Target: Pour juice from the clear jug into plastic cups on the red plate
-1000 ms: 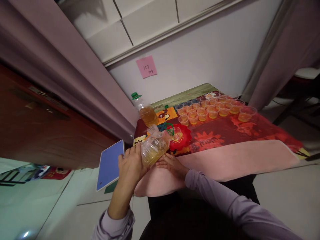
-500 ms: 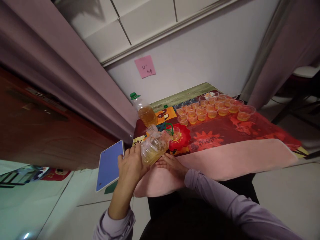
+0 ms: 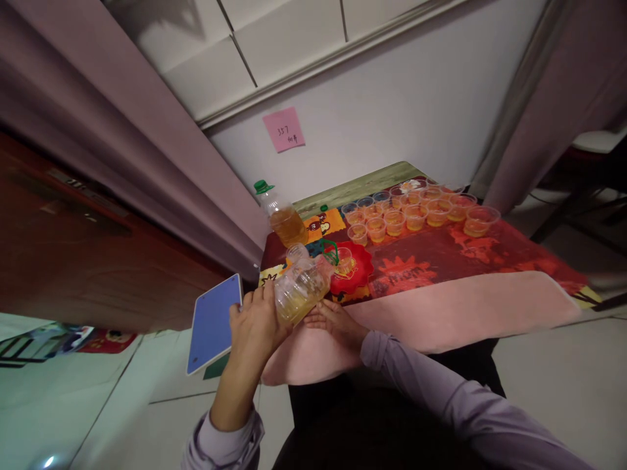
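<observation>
My left hand is wrapped round a clear plastic bottle of amber liquid, tilted with its mouth toward a small clear cup on a red plate. My right hand lies flat, fingers stretched out, on the pink cloth just under the bottle. A second small cup stands behind the bottle. Several small cups holding amber liquid are lined up in rows farther back on the patterned tablecloth.
A second bottle with a green cap stands at the table's back left. A blue tablet-like board leans left of the table. A pink note hangs on the wall. Curtains flank the table; a dark chair stands at right.
Almost nothing has shifted; the tilted bottle stays in my left hand and my right hand stays flat on the cloth.
</observation>
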`<act>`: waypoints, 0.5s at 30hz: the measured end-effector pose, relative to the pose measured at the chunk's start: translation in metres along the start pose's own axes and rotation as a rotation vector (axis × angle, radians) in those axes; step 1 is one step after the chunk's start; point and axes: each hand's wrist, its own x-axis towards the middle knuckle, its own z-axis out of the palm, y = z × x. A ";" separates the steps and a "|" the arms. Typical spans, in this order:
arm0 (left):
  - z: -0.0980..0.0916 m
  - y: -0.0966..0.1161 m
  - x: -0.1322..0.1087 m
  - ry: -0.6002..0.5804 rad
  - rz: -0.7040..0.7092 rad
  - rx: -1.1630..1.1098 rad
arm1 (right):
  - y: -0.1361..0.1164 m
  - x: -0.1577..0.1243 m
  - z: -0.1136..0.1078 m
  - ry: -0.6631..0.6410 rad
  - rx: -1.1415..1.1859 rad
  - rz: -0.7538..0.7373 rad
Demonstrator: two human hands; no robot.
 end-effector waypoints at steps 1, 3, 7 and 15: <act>0.000 0.000 0.000 0.001 0.001 0.002 | 0.000 0.000 0.000 -0.001 -0.001 0.001; 0.000 0.000 0.000 0.004 0.002 0.003 | -0.001 -0.001 0.001 0.000 0.000 0.003; -0.003 0.002 0.000 0.003 -0.001 -0.007 | 0.000 0.000 0.001 0.004 0.008 0.006; 0.000 0.000 0.000 0.011 0.005 0.005 | 0.001 0.002 0.000 0.006 0.015 -0.004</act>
